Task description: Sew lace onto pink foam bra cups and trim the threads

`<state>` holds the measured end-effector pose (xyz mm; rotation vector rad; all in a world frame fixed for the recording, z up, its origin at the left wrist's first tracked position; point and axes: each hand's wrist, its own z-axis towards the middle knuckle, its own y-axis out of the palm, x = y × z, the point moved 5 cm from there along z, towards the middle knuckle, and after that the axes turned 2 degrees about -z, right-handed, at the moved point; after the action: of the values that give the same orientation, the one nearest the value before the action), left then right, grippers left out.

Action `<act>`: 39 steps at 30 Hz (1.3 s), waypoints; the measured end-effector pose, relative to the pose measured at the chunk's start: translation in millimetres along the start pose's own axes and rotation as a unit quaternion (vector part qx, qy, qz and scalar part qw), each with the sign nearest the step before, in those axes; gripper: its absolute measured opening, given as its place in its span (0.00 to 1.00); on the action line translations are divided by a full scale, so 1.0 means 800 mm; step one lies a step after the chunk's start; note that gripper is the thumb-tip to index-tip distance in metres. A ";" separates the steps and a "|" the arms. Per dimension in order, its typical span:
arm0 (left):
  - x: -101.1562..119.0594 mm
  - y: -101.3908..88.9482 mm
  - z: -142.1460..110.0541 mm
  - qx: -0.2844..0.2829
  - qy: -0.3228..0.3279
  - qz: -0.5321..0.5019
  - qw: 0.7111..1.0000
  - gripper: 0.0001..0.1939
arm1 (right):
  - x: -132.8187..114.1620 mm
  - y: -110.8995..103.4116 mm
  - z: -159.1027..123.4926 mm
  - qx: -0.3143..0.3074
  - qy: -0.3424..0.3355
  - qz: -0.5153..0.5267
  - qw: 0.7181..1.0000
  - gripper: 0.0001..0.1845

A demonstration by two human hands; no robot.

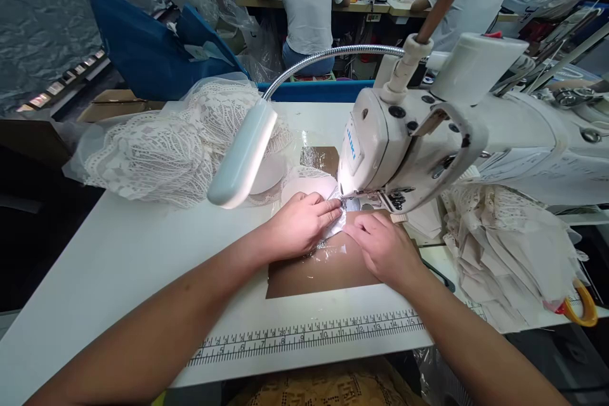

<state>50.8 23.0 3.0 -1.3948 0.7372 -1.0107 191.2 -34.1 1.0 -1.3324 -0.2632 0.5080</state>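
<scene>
- We see a small white lace fabric piece [337,224] between our hands, near the white metal sewing machine's [375,133] needle area.
- Our left hand [307,222] rests fingers on it; our right [383,246], fingers curled, meets its edge. We cannot tell whether either pinches.
- Beneath both: a glossy brown sheet [328,274].
- Left of them: heaped cream lace [157,149].

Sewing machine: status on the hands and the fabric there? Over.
Left hand on white fabric, right hand at its edge. White fabric at sewing machine head. Lamp hides neither hand.
</scene>
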 end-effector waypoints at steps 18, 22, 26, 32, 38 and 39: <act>-0.012 -0.001 0.002 0.022 -0.036 0.011 0.999 0.22 | 0.014 0.009 0.007 0.013 0.088 -0.029 0.996 0.26; -0.011 -0.003 0.002 0.023 -0.039 0.021 0.999 0.21 | 0.016 0.008 0.005 0.012 0.091 -0.007 0.996 0.26; -0.007 -0.011 0.002 0.023 -0.045 0.038 0.998 0.20 | 0.017 0.006 0.002 0.012 0.088 0.002 0.996 0.25; 0.001 -0.036 -0.015 -0.038 -0.095 -0.016 0.995 0.27 | 0.019 0.000 -0.005 0.038 0.085 0.002 0.996 0.20; 0.033 -0.043 -0.026 -0.089 -0.057 -0.076 0.991 0.24 | 0.021 -0.004 -0.005 0.024 0.091 0.022 0.995 0.17; 0.038 -0.038 -0.025 -0.085 -0.052 -0.070 0.993 0.20 | 0.022 -0.004 -0.005 0.016 0.093 0.032 0.995 0.17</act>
<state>42.0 -10.1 35.9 -1.6539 0.6685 -0.9935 208.8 -29.5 1.4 -1.3494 -0.0582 0.4362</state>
